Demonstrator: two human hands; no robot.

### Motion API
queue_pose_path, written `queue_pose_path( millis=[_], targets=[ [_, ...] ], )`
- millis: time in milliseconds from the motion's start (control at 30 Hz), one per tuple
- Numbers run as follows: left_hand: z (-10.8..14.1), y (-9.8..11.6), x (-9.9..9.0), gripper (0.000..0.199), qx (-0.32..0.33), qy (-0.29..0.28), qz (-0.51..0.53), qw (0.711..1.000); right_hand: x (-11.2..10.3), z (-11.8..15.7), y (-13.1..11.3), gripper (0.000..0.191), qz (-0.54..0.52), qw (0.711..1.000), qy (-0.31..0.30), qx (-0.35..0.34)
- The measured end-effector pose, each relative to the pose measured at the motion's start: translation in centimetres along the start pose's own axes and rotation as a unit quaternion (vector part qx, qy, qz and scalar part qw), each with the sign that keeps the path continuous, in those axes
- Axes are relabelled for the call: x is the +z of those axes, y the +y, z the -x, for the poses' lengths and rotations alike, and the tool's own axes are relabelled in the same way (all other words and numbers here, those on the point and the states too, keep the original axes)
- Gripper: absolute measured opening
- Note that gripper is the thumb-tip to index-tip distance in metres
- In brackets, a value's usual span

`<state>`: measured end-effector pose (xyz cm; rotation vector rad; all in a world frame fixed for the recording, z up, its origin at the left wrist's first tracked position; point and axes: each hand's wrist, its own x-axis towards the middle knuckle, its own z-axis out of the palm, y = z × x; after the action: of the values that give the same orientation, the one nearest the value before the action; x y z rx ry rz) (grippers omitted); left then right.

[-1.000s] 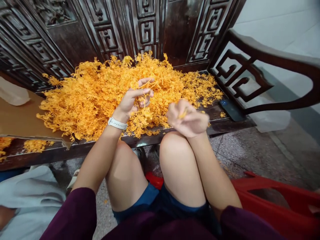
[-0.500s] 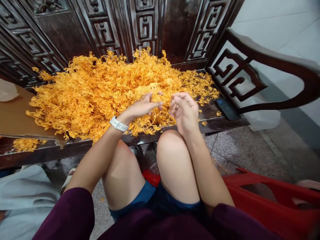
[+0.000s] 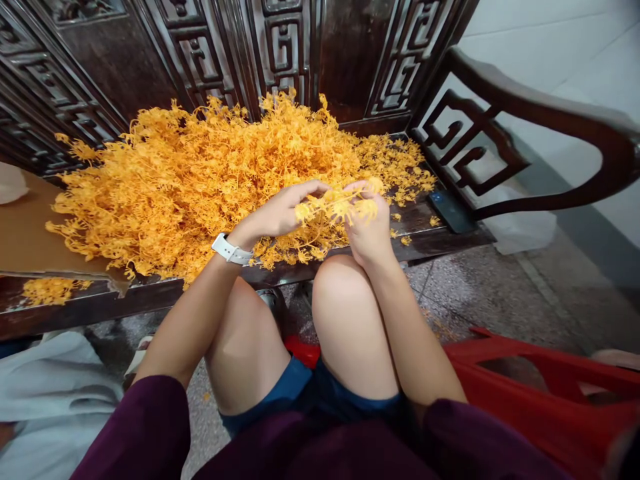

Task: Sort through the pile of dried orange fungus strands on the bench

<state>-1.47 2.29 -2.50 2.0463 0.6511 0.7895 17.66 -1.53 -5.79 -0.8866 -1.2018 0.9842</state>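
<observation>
A yellow-orange plastic piece (image 3: 340,208) with thin branching sprigs hangs between my two hands, above the front of the bench. My left hand (image 3: 287,208), with a white watch on its wrist, has its fingers closed on the left part of the piece. My right hand (image 3: 369,227) grips the right part, its fingertips partly covered by sprigs. Behind and to the left of the hands, a large heap of the same orange pieces (image 3: 200,173) covers much of the dark bench.
Small loose orange bits (image 3: 390,160) lie at the heap's right. A dark phone (image 3: 453,212) rests by the curved armrest (image 3: 550,113). Cardboard (image 3: 45,233) is at left, a red plastic stool (image 3: 525,387) at lower right. A person's light clothing (image 3: 55,393) shows at lower left.
Both hands have closed in on a yellow-orange piece, which now spans them. Earlier they were apart with looser fingers, and a blurred yellow piece was just beyond the left hand.
</observation>
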Motion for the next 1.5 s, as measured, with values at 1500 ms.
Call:
queue_pose_path(
  millis=[1500],
  targets=[
    [-0.8, 0.4, 2.3, 0.026, -0.054, 0.158, -0.051, 0.985, 1.2, -0.1, -0.4, 0.054, -0.055, 0.994, -0.027, 0.093]
  ],
)
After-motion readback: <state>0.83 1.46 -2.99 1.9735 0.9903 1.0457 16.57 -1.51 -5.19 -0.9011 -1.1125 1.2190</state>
